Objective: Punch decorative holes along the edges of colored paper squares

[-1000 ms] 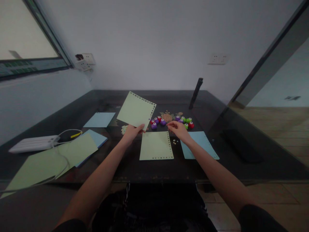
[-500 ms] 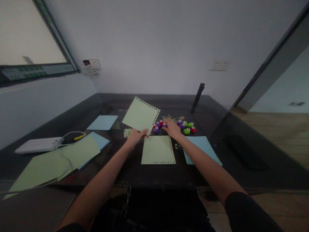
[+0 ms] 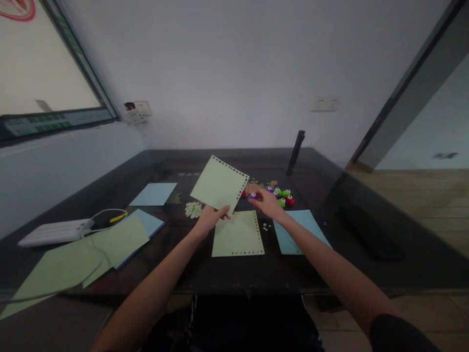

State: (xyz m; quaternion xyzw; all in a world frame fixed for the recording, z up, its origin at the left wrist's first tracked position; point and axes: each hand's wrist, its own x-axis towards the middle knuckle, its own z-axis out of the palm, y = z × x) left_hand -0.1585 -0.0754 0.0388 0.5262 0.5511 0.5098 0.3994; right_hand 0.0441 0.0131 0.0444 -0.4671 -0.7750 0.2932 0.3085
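Observation:
My left hand (image 3: pixel 211 219) pinches a pale green paper sheet (image 3: pixel 220 183) by its lower edge and holds it tilted above the table. Punched holes run along two of the sheet's edges. My right hand (image 3: pixel 268 203) is closed around a small purple craft punch (image 3: pixel 252 195) with a white top, close to the sheet's right edge. Beyond that hand lie several more craft punches (image 3: pixel 282 194), purple, green and red; some are partly hidden. A second green sheet (image 3: pixel 238 234) with edge holes lies flat below my hands, and paper bits (image 3: pixel 266 227) are beside it.
A pile of paper cut-outs (image 3: pixel 193 209) sits left of my left hand. Blue sheets (image 3: pixel 300 230) lie partly under my right forearm and at left. More green paper (image 3: pixel 73 254), a white power strip (image 3: pixel 56 231) with a cable, and a black upright bar (image 3: pixel 295 152) are on the table.
My right hand has closed on a purple craft punch among the others and drawn it nearer the held sheet. The view has shifted slightly; my left hand still holds the sheet.

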